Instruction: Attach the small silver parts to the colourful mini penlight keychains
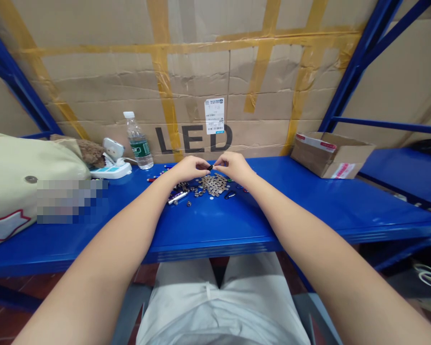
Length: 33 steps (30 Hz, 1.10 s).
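My left hand [191,167] is closed in a pinch on a small black cylindrical part [210,167]. From the other side, the thumb and fingers of my right hand [234,165] meet the same part; its exact kind is too small to tell. Just below lies a heap of small round silver discs [215,186], like button cells. Beside the heap, under my left wrist, are several small metal rings [197,193] and a silver pen-like tube [178,198]. A dark, clip-like piece [230,194] rests to the right of the discs.
The blue metal shelf [211,225] carries a water bottle [138,141], a white power strip [111,170] and a pale green bag [32,177] on the left. An open cardboard box [330,155] stands at right. Behind is a large taped carton [122,86].
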Motion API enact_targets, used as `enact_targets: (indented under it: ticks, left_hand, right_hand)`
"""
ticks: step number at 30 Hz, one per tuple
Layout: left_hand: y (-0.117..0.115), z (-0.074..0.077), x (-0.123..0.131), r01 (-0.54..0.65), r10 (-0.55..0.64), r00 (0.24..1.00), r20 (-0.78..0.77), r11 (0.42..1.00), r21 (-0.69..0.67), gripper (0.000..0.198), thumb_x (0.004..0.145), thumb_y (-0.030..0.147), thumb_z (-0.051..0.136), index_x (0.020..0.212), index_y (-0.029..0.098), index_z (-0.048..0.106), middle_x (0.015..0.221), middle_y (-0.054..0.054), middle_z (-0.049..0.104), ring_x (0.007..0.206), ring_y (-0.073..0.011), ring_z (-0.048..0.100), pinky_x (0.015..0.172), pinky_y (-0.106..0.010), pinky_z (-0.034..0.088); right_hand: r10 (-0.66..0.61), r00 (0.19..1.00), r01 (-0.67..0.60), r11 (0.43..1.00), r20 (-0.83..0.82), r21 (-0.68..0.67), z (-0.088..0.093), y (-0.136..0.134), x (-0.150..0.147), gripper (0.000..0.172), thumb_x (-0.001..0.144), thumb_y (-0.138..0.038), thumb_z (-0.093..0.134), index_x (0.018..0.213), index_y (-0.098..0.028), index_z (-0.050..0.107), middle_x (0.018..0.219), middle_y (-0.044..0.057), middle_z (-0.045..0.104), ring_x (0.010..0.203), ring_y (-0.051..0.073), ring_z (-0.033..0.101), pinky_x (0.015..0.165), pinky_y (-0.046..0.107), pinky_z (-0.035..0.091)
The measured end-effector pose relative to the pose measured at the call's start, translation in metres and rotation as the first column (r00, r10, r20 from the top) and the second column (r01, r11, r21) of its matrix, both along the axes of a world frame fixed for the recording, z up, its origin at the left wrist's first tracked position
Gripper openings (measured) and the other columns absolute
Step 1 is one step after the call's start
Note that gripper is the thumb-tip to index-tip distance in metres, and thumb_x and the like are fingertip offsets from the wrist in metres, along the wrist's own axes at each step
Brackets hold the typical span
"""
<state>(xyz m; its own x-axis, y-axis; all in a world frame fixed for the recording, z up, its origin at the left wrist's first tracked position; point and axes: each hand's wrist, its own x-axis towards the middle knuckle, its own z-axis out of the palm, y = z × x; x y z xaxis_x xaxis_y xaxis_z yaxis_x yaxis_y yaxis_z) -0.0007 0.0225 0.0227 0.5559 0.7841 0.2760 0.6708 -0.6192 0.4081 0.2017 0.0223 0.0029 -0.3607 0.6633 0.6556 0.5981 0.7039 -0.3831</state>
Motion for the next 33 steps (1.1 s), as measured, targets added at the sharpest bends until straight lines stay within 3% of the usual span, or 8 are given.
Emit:
enact_targets:
  ticks: [8, 14, 20, 26, 33]
  left_hand:
    - [-0.001, 0.0, -0.001, -0.017, 0.017, 1.0, 0.0, 1.0, 0.004, 0.032, 0.074, 0.03, 0.06, 0.102, 0.018, 0.07, 0.096, -0.005, 0.072, 0.088, -0.02, 0.064, 0.077, -0.03, 0.05]
    - [0.001, -0.001, -0.004, -0.045, 0.044, 0.998, 0.038, 0.999, 0.018, 0.036, 0.074, 0.03, 0.061, 0.107, 0.016, 0.067, 0.103, -0.007, 0.071, 0.095, -0.0207, 0.064, 0.084, -0.031, 0.048]
    - [0.004, -0.002, -0.007, -0.054, 0.051, 0.998, 0.034, 0.995, 0.083, 0.029, 0.075, 0.026, 0.062, 0.102, 0.02, 0.069, 0.103, -0.005, 0.071, 0.095, -0.0194, 0.063, 0.086, -0.031, 0.048]
    - [0.007, -0.004, -0.009, -0.024, 0.025, 1.0, -0.005, 0.99, 0.136, 0.026, 0.074, 0.025, 0.062, 0.098, 0.02, 0.069, 0.1, -0.004, 0.07, 0.092, -0.0184, 0.063, 0.085, -0.03, 0.048]
    - [0.006, -0.005, -0.007, 0.003, -0.001, 1.0, -0.018, 0.99, 0.139, 0.026, 0.074, 0.026, 0.061, 0.098, 0.018, 0.069, 0.1, -0.005, 0.07, 0.093, -0.0198, 0.063, 0.083, -0.03, 0.048]
  right_hand:
    - [0.01, 0.997, -0.005, 0.998, 0.078, -0.056, 0.001, -0.003, 0.0, 0.014, 0.075, -0.022, 0.063, 0.084, -0.018, 0.074, 0.072, 0.002, 0.064, 0.066, 0.013, 0.054, 0.064, 0.026, 0.039]
    - [0.005, 0.996, 0.012, 0.981, 0.084, -0.194, 0.009, -0.014, 0.003, 0.017, 0.074, -0.023, 0.061, 0.086, -0.016, 0.072, 0.073, 0.003, 0.066, 0.065, 0.013, 0.056, 0.062, 0.026, 0.04]
    - [0.327, 0.9, -0.147, 0.851, 0.29, -0.503, 0.019, -0.039, 0.0, 0.009, 0.066, -0.02, 0.065, 0.073, -0.022, 0.071, 0.071, 0.0, 0.069, 0.063, 0.013, 0.059, 0.057, 0.025, 0.041]
    - [0.375, 0.856, -0.169, 0.854, 0.357, -0.492, 0.018, -0.044, -0.007, 0.007, 0.065, -0.022, 0.069, 0.07, -0.024, 0.072, 0.064, 0.0, 0.066, 0.058, 0.013, 0.055, 0.056, 0.026, 0.04]
    - [0.413, 0.804, -0.21, 0.871, 0.428, -0.444, 0.014, -0.041, -0.011, 0.013, 0.069, -0.026, 0.069, 0.081, -0.024, 0.074, 0.07, -0.001, 0.066, 0.062, 0.013, 0.056, 0.06, 0.026, 0.039]
